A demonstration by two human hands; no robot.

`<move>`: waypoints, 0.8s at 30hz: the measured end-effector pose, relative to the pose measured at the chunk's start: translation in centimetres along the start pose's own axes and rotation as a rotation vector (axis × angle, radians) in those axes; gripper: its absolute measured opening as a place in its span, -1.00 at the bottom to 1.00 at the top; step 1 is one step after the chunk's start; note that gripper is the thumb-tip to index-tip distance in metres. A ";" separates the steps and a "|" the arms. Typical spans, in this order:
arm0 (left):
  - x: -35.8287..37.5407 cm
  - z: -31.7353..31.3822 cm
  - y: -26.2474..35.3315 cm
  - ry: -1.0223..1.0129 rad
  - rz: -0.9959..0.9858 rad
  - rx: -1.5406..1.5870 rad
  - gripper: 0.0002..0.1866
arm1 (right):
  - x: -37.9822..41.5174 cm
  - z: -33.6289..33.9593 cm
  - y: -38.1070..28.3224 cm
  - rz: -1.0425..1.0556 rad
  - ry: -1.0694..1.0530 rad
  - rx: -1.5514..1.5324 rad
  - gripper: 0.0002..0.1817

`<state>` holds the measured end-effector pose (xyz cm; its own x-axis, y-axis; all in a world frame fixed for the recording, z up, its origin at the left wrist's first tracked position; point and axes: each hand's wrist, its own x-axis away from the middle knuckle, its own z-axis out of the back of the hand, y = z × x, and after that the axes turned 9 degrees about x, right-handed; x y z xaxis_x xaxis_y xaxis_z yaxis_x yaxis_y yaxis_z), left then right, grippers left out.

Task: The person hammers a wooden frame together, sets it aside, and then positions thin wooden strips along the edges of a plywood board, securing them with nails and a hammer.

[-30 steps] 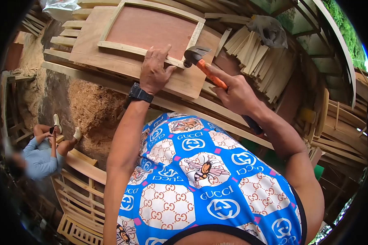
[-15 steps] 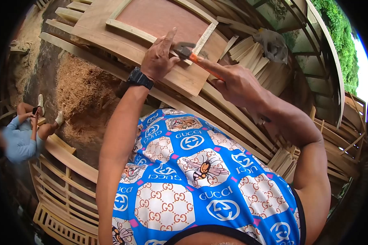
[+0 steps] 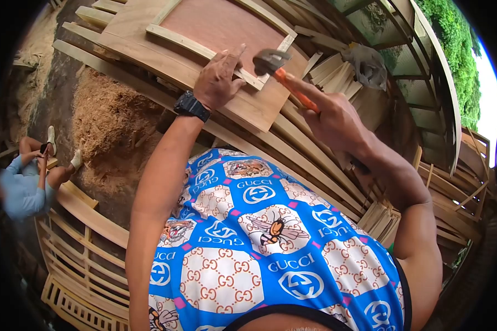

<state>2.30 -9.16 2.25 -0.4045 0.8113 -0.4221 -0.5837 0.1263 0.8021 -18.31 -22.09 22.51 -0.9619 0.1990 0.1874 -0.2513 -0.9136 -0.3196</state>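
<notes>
My right hand (image 3: pixel 337 118) is closed round the orange handle of a claw hammer (image 3: pixel 269 62), index finger stretched along it. The blurred hammer head hovers over the near right corner of a pale wooden frame (image 3: pixel 182 41). My left hand (image 3: pixel 218 83), with a black watch on its wrist, lies over the frame's near strip close to that corner. Its fingers are stretched and the thumb stands apart; the undersides of the fingers are hidden. A reddish-brown panel (image 3: pixel 215 25) fills the frame. Beneath lies a wide wooden board (image 3: pixel 132 41). I cannot make out a nail.
Long planks (image 3: pixel 292 138) lie below the board. A heap of wood shavings (image 3: pixel 107 116) covers the ground at left. A person in light blue (image 3: pixel 25 187) sits there, beside a slatted wooden piece (image 3: pixel 83 248). A clear plastic bag (image 3: pixel 367 66) rests on offcuts at right.
The hammer and my right hand have risen and shifted right, away from my left hand. My left hand has shifted slightly; its raised index finger now lies lower over the frame.
</notes>
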 end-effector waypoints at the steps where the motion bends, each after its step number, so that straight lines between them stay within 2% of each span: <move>1: 0.3 -0.1 0.0 0.009 -0.002 0.009 -0.06 | 0.1 -0.8 0.3 -0.004 -0.006 -0.003 -0.16; 3: 0.5 -0.3 0.1 -0.009 0.019 -0.002 -0.06 | 0.5 -3.5 1.4 0.078 0.192 -0.112 -0.16; 4: 0.2 0.0 0.1 -0.015 0.031 -0.021 -0.06 | 0.8 -3.6 2.1 0.005 -0.013 -0.049 -0.17; 8: 0.3 -0.3 0.3 -0.032 0.036 0.016 -0.06 | 1.8 -2.8 2.8 -0.050 -0.116 -0.002 -0.18; 11: 0.5 -0.3 0.1 -0.018 -0.003 -0.027 -0.05 | 1.7 -3.8 1.7 0.049 0.227 -0.085 -0.16; 13: 0.1 0.0 0.3 -0.026 0.045 -0.018 -0.06 | 2.0 -4.6 2.0 0.054 0.227 -0.123 -0.16; 15: 0.0 0.0 0.3 -0.022 0.001 -0.043 -0.06 | 2.3 -4.0 2.6 -0.095 -0.067 0.023 -0.16; 17: 0.4 -0.3 0.0 -0.018 -0.024 -0.057 -0.06 | 2.7 -3.6 2.4 -0.089 -0.071 -0.008 -0.15; 19: 0.3 -0.1 0.0 -0.035 0.030 -0.009 -0.05 | 2.6 -3.9 2.3 -0.056 0.123 -0.096 -0.13; 23: 0.2 0.2 0.2 -0.053 0.046 -0.036 -0.04 | 2.2 -4.7 2.2 -0.023 0.075 -0.095 -0.14; 24: 0.2 0.3 0.2 -0.040 0.005 -0.022 -0.05 | 2.1 -4.1 2.1 -0.074 0.000 -0.073 -0.14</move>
<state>2.34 -8.81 2.42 -0.3792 0.8344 -0.4001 -0.5969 0.1098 0.7948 -21.26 -22.15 18.37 -0.9405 0.2645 0.2131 -0.3284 -0.8683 -0.3717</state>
